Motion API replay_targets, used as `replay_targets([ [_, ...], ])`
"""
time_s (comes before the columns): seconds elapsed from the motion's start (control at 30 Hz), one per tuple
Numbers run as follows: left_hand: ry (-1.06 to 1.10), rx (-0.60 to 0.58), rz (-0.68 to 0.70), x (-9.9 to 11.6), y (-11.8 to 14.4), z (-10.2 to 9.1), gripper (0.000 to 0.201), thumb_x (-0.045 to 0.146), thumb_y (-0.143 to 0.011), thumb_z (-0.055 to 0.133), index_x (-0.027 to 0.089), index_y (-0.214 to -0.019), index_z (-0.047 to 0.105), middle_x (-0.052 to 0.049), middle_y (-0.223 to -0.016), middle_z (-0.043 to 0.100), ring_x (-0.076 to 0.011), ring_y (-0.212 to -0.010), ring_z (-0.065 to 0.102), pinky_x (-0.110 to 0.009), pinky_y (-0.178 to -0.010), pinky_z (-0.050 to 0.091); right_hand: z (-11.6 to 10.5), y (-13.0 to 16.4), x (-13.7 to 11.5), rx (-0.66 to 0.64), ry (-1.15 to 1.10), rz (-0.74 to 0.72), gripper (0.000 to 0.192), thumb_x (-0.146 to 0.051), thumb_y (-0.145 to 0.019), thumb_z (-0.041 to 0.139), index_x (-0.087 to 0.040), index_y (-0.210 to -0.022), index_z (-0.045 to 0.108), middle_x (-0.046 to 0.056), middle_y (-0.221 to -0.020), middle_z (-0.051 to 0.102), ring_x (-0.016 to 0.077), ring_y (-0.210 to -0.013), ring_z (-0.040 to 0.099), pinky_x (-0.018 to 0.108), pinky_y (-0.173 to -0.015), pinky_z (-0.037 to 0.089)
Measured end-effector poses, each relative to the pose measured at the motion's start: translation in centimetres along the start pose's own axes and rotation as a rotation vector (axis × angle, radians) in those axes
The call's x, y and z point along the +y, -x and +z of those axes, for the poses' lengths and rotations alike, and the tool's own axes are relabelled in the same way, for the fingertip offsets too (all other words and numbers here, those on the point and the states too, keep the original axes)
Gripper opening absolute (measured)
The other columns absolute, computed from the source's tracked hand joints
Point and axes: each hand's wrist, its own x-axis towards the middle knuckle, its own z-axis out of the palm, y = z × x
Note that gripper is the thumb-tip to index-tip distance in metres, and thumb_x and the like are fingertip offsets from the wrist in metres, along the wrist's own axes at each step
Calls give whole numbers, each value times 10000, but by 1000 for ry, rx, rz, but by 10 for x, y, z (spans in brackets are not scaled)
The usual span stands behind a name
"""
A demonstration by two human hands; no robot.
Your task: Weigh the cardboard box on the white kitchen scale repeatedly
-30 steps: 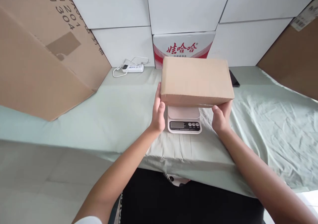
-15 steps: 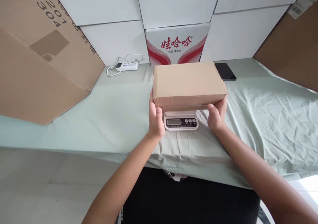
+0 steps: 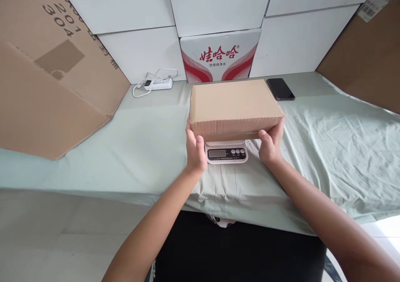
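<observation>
— Holding what, both sides?
— Brown cardboard box (image 3: 235, 106), gripped at its ends. Left hand (image 3: 195, 148) clasps the left end, thumb up on the front face; right hand (image 3: 270, 145) clasps the right end the same way.
— Where is it?
— Level, right over the white kitchen scale (image 3: 226, 153); display and buttons show below its front edge. Contact with the platform: cannot tell.
— Surroundings?
— Pale green cloth (image 3: 328, 148) on the table. Black phone (image 3: 280, 89) behind the box, white power strip (image 3: 158, 83) far left, red-and-white carton (image 3: 220, 56) at the wall.
</observation>
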Motion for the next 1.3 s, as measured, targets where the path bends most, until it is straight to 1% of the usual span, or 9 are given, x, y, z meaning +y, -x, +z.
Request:
replay_targets([
  [0.2,9,10,-24,1,1,-1,833,822,-1059,413,317,-1722,435,-126,-1837,493,-321,-1773,383,-507,-1444,357,0,1,-3,44,-19,65,952,-869,-804,727,-346,-1578,545,129,-1618,607,461,-1660,474,722,-1427,344],
  [0.3,16,46,-6,-3,-1,-4,848,826,-1062,418,305,-1730,439,-115,-1891,410,-315,-1801,325,-480,-1467,310,-3,-1,4,89,-49,15,838,-832,-879,637,-421,-1602,534,63,-1638,610,425,-1636,518,724,-1419,348],
  [0.4,29,132,-29,-8,-4,-7,873,843,-1059,409,303,-1746,420,-98,-1930,335,-294,-1823,264,-445,-1480,276,-6,-3,9,113,-96,-47,772,-769,-923,597,-443,-1620,531,31,-1676,599,389,-1673,487,710,-1416,347],
  [0.47,36,168,-59,-12,-6,-8,889,861,-1051,401,306,-1745,423,-94,-1933,327,-292,-1822,265,-447,-1482,273,-7,-4,11,101,-112,-28,768,-767,-927,605,-445,-1620,534,34,-1684,594,388,-1689,471,706,-1408,357],
  [0.6,43,160,-87,-15,-8,-7,915,893,-1035,386,311,-1739,435,-100,-1923,351,-293,-1815,289,-464,-1478,289,-7,-6,14,116,-120,69,760,-844,-896,608,-513,-1577,542,16,-1647,614,396,-1658,509,699,-1358,428],
  [0.87,20,195,-120,-20,-10,-7,902,883,-1050,340,309,-1739,440,-106,-1909,381,-282,-1804,319,-451,-1474,299,-6,-8,21,151,-131,138,736,-844,-904,588,-463,-1534,593,45,-1557,673,402,-1530,614,679,-1277,512],
  [1.0,42,221,-136,-23,-12,-7,930,881,-1050,353,260,-1737,446,-144,-1905,379,-293,-1799,332,-453,-1474,295,-3,-8,18,162,-176,137,715,-822,-922,585,-422,-1514,622,60,-1508,706,394,-1468,651,670,-1247,541],
  [1.1,41,238,-143,-26,-13,-7,920,887,-1048,352,272,-1724,466,-137,-1905,385,-287,-1795,341,-458,-1477,286,-1,-9,15,183,-198,153,708,-813,-945,559,-380,-1500,636,77,-1479,716,383,-1451,660,651,-1237,556],
  [1.3,29,239,-150,-27,-16,-8,952,919,-1022,363,269,-1706,491,-144,-1897,400,-296,-1791,350,-460,-1471,296,0,-9,18,161,-208,150,711,-817,-957,547,-326,-1458,662,85,-1509,693,370,-1501,624,662,-1356,427],
])
